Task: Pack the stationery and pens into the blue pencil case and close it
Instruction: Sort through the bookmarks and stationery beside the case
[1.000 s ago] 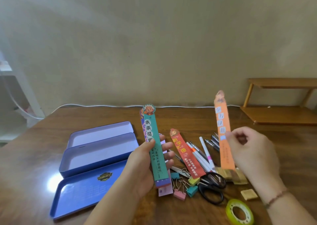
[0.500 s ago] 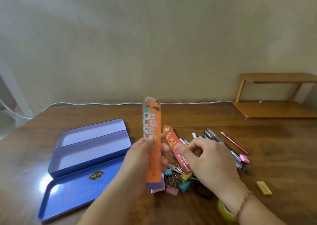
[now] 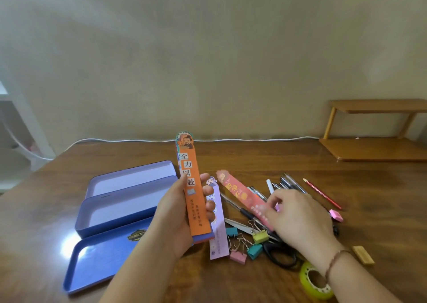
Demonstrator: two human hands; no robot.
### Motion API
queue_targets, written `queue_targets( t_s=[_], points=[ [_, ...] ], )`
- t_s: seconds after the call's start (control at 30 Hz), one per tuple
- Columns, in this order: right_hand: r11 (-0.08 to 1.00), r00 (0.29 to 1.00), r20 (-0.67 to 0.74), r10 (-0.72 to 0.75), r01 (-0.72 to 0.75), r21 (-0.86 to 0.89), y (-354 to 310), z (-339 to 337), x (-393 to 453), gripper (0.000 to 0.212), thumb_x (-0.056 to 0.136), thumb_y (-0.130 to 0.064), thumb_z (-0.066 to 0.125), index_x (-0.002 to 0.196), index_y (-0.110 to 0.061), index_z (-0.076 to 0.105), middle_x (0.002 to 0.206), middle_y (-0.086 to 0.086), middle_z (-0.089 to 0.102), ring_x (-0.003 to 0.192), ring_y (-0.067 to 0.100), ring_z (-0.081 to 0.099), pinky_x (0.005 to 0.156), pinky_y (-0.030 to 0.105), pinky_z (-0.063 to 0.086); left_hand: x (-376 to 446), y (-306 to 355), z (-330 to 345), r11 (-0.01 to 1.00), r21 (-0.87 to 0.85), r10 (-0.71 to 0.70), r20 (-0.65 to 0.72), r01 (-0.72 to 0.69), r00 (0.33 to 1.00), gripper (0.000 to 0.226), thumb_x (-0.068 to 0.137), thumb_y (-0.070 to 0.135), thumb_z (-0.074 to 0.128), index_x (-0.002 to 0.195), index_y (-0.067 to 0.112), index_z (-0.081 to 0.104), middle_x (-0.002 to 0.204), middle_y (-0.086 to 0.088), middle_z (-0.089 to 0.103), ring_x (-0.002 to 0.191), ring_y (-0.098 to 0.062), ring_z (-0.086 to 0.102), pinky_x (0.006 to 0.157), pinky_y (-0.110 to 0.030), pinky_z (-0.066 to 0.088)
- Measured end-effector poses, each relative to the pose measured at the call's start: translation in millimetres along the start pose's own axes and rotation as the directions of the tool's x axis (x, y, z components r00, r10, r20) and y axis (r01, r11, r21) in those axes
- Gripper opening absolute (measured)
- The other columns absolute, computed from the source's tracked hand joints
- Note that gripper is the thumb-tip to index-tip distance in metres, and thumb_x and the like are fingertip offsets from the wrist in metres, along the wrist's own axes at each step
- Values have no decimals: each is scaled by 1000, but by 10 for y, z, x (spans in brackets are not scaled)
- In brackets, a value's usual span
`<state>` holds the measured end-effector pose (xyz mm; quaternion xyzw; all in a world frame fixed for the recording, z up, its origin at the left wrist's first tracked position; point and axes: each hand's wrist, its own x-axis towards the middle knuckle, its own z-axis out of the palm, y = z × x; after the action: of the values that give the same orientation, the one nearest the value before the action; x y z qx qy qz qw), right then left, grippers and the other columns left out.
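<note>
While the blue pencil case (image 3: 120, 208) lies open with its trays bare, I judge the packing barely begun: nothing is inside it and closing is a late step.

1. Left hand (image 3: 178, 219), just right of the case, grasps a stack of bookmarks (image 3: 193, 194) upright, thumb on the orange front face, fingertips (image 3: 207, 190) curled round the right edge.
2. Right hand (image 3: 298, 219), further right of the case, reaches down with curled fingers onto the red bookmark (image 3: 242, 196). I cannot tell whether they have pinched it or only touch it.
3. Lilac bookmark (image 3: 218, 233) lies flat just right of the held stack, apart from both hands.
4. Still loose, all right of the case: pens (image 3: 286, 183), red pencil (image 3: 322, 194), binder clips (image 3: 245, 245), scissors (image 3: 280, 253), pink eraser (image 3: 335, 215), tape roll (image 3: 314, 282).
</note>
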<state>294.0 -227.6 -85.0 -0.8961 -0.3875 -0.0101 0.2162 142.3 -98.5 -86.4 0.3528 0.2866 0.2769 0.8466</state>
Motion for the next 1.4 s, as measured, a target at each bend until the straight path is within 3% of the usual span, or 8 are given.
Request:
queue_targets(
  t_s=[0.1,0.23,0.53,0.83,0.97,1.07,1.23,1.4],
  points=[
    [932,990,-125,63,-14,363,71,-82,28,19,84,-46,66,77,-28,66,57,-10,65,54,7,63,42,27,51,-2,-52,42,997,67,-37,-14,38,999,45,99,44,42,122,10,62,74,-7,64,57,-18,56,49,-28,47],
    [492,989,147,-17,-120,862,-195,-133,-198,17,79,-34,71,82,-17,71,57,1,71,46,8,61,44,22,48,-43,-110,119,995,91,-55,91,47,994,46,87,49,59,113,11,66,82,-9,65,63,-20,58,51,-28,48],
    [698,936,305,-177,-99,709,-451,4,-412,16,84,-32,71,74,-19,70,62,0,73,49,4,65,44,13,47,-63,-120,109,950,294,88,82,-108,993,37,93,39,57,107,7,67,89,-12,70,78,-25,65,74,-40,53],
    [849,848,-183,-497,519,97,-246,220,-297,39,70,-71,56,75,-33,64,71,-22,61,76,2,55,61,14,44,-38,18,2,996,82,-33,134,22,990,28,98,33,49,91,10,64,69,-5,56,55,-17,53,56,-29,48],
    [778,765,173,-621,627,21,-266,262,-315,66,69,-73,54,126,-39,53,134,-25,50,140,9,28,110,34,27,5,117,-91,990,-111,-73,115,86,991,37,99,38,44,80,11,59,58,1,37,38,-9,34,35,-17,32],
    [770,717,321,-619,634,68,-248,246,-272,62,79,-65,52,134,-39,43,143,-23,44,145,0,7,121,41,-1,10,161,-124,977,-190,-74,128,98,989,39,100,39,42,79,10,57,57,1,37,37,-8,32,32,-16,30],
    [669,669,3,-743,743,19,-169,220,-217,25,75,-31,59,97,-35,71,99,-22,70,107,7,60,91,41,52,21,162,-140,966,-239,-82,93,102,992,36,99,38,43,80,10,55,59,0,40,38,-10,36,34,-18,37],
    [755,687,-516,-512,646,111,-62,54,-180,38,83,-17,56,119,-14,68,113,-2,72,98,12,67,88,31,56,-41,-2,-15,983,-151,-99,59,107,993,40,92,48,54,74,13,57,60,-1,46,43,-11,44,35,-19,39]
  ],
)
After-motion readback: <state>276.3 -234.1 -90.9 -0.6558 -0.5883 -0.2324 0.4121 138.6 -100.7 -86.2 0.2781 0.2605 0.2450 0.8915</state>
